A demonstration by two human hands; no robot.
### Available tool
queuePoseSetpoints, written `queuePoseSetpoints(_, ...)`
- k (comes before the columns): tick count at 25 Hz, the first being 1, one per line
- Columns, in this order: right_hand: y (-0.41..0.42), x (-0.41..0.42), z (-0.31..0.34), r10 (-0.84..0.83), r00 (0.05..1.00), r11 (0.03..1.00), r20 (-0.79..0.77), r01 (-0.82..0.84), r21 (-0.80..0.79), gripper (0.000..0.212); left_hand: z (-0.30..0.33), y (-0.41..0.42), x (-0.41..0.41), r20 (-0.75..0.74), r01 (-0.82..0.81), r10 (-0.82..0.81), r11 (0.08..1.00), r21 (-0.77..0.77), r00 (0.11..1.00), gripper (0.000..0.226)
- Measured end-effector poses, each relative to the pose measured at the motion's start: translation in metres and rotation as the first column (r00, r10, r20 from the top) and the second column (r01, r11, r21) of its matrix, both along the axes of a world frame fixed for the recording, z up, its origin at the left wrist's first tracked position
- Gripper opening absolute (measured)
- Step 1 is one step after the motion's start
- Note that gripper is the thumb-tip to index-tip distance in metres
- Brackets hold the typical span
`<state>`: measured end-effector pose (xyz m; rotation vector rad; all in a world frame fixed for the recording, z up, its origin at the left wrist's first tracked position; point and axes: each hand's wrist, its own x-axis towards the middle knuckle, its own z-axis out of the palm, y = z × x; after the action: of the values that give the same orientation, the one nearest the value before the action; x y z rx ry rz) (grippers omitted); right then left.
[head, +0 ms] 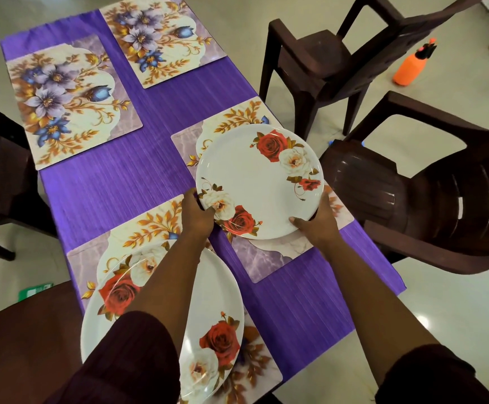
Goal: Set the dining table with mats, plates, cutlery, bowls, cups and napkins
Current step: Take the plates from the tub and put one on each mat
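A white plate with red and white roses [259,182] is over the near right floral mat [269,258]; whether it rests on the mat I cannot tell. My left hand [198,212] grips its left rim and my right hand [317,220] grips its near right rim. A second rose plate [208,298] lies on the near left mat [150,225], partly hidden under my left forearm. Two more floral mats, far left [68,103] and far right [161,39], lie bare on the purple tablecloth [138,173].
Dark brown plastic chairs stand around the table: two on the right [319,62] [429,199], one on the left [1,176] and one at the near left edge. An orange spray bottle [410,67] and a green packet [34,291] sit on the pale floor.
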<state>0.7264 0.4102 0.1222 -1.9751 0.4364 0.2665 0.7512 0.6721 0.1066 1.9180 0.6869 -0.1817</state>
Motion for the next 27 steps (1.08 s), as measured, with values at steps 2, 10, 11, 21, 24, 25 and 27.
queuePoseSetpoints(2, 0.0, 0.001, -0.002, -0.003, 1.0, 0.999, -0.006, 0.003, -0.032, 0.087, -0.002, 0.0, -0.001, 0.01, -0.012, 0.012, 1.0, -0.013, 1.0, 0.056)
queuePoseSetpoints(10, 0.0, -0.002, -0.012, -0.008, 0.999, 0.992, -0.038, 0.003, -0.126, 0.102, -0.01, 0.005, 0.002, 0.051, -0.015, 0.018, 0.999, -0.05, 0.999, 0.061)
queuePoseSetpoints(11, 0.001, -0.002, -0.012, -0.007, 0.999, 0.989, -0.048, 0.0, -0.148, 0.105, -0.01, 0.005, 0.003, 0.053, -0.016, 0.019, 0.998, -0.055, 0.998, 0.061)
queuePoseSetpoints(21, 0.0, 0.0, -0.01, 0.054, 0.997, 0.978, -0.063, -0.066, -0.198, 0.129, -0.016, 0.011, 0.009, 0.035, -0.003, 0.008, 0.993, -0.117, 0.999, 0.059)
queuePoseSetpoints(24, -0.001, -0.001, -0.01, 0.058, 0.996, 0.976, -0.069, -0.071, -0.206, 0.128, -0.012, 0.008, 0.006, 0.036, 0.043, -0.042, 0.998, -0.045, 0.998, 0.07)
queuePoseSetpoints(25, -0.001, -0.002, -0.009, 0.063, 0.996, 0.98, -0.062, -0.073, -0.188, 0.127, -0.008, 0.006, 0.006, 0.03, 0.07, -0.07, 0.997, -0.015, 0.997, 0.078)
queuePoseSetpoints(27, -0.001, -0.004, -0.004, 0.062, 0.996, 0.986, -0.06, -0.07, -0.153, 0.128, 0.006, 0.003, 0.002, 0.004, 0.127, -0.128, 0.991, 0.048, 0.992, 0.089)
